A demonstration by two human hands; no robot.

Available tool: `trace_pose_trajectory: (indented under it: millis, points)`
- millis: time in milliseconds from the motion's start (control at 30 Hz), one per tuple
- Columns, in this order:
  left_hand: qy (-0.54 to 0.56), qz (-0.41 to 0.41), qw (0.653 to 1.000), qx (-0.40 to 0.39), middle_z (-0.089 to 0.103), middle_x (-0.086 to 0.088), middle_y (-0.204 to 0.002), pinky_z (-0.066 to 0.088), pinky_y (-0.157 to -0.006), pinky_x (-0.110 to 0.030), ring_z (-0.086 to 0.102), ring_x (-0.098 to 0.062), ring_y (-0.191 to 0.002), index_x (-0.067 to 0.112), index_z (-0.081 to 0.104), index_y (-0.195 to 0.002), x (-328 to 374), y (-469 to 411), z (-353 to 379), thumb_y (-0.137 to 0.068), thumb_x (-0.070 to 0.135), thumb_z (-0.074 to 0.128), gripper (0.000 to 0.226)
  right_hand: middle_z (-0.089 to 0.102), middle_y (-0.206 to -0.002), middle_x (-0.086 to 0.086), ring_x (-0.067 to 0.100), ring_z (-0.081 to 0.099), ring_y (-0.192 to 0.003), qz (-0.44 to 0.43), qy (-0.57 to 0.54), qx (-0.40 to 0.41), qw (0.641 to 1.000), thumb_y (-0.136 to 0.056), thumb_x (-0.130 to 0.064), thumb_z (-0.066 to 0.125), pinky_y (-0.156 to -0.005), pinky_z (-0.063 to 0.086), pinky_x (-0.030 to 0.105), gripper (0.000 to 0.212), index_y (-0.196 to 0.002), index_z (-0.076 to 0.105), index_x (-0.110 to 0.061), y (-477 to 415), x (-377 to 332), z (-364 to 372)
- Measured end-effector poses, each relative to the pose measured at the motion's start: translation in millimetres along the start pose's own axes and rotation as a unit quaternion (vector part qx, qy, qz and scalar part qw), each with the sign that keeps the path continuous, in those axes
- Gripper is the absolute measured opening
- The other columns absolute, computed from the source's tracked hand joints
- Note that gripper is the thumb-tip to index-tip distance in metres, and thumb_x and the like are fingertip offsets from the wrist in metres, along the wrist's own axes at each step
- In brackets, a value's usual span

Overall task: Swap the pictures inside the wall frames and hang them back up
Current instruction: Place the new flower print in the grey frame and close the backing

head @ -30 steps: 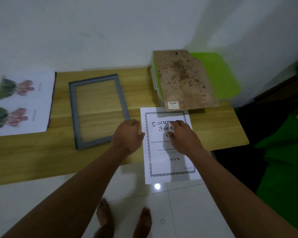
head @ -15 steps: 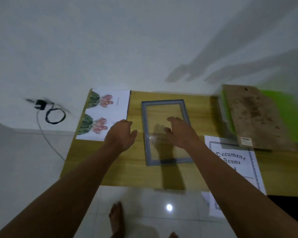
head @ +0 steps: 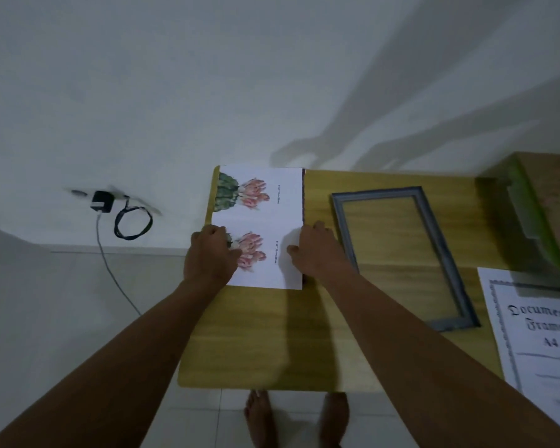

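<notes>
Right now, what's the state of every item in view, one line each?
flower print, unframed, flat on the table, held at both side edges
left hand, grips the print's left edge
right hand, grips the print's right edge
grey frame, lying flat, empty, table wood showing through
document sheet, loose, unframed
backing board, off the frame, resting on the green box
charger, plugged in, cable hanging

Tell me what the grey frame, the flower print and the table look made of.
The grey frame looks like matte painted wood or plastic; grain shows through its clear pane. The flower print is thin matte paper. The table is wood or laminate, grain visible.
</notes>
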State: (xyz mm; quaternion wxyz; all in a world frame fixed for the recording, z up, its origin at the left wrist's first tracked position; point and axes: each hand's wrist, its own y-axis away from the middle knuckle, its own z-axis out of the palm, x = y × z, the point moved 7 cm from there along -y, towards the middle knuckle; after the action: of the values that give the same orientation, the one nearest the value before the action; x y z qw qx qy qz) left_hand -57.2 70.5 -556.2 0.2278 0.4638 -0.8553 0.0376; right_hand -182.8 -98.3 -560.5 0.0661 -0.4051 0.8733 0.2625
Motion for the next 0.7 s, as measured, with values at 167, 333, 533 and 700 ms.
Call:
trace_pose_trajectory:
  millis: [167,333,533,700]
  points:
    - [0.033,-0.049,0.998,0.012,0.06,-0.021,-0.115,0.049,-0.086,-0.045,0.055,-0.04,-0.104,0.0,0.062,-0.105,-11.4,-7.6,2.9,-0.066,0.026,0.087,0.053,0.045,-0.132,0.014,0.032,0.042,-0.125,0.054,-0.035,0.054,0.996,-0.094,-0.042,0.061,-0.099,0.046,0.045,0.052,-0.13,0.051,-0.005,-9.2,-6.1,5.9]
    - [0.04,-0.072,0.996,0.018,0.061,-0.017,-0.105,0.05,-0.081,-0.045,0.057,-0.038,-0.098,0.007,0.056,-0.104,-8.6,-13.6,0.3,-0.064,0.027,0.086,0.054,0.045,-0.132,0.01,0.029,0.043,-0.125,0.093,-0.107,0.07,0.987,-0.088,-0.034,0.07,-0.1,0.046,0.046,0.056,-0.133,0.048,-0.009,-9.3,-0.6,10.4]
    - [0.078,-0.123,0.988,0.054,0.064,-0.012,-0.104,0.051,-0.079,-0.041,0.059,-0.033,-0.097,0.01,0.061,-0.109,-13.6,-20.6,-3.3,-0.063,0.031,0.088,0.058,0.044,-0.13,0.011,0.03,0.048,-0.12,0.115,-0.154,0.072,0.979,-0.084,-0.022,0.073,-0.097,0.048,0.044,0.053,-0.129,0.049,-0.008,-14.3,-0.2,13.2]
    - [0.061,-0.119,0.989,0.066,0.065,-0.011,-0.104,0.053,-0.079,-0.043,0.06,-0.033,-0.096,0.01,0.061,-0.111,-20.4,-23.4,-2.4,-0.059,0.031,0.091,0.064,0.042,-0.127,0.009,0.028,0.047,-0.119,0.124,-0.175,0.08,0.973,-0.086,-0.034,0.072,-0.097,0.048,0.047,0.051,-0.127,0.052,-0.011,-17.1,0.0,15.1]
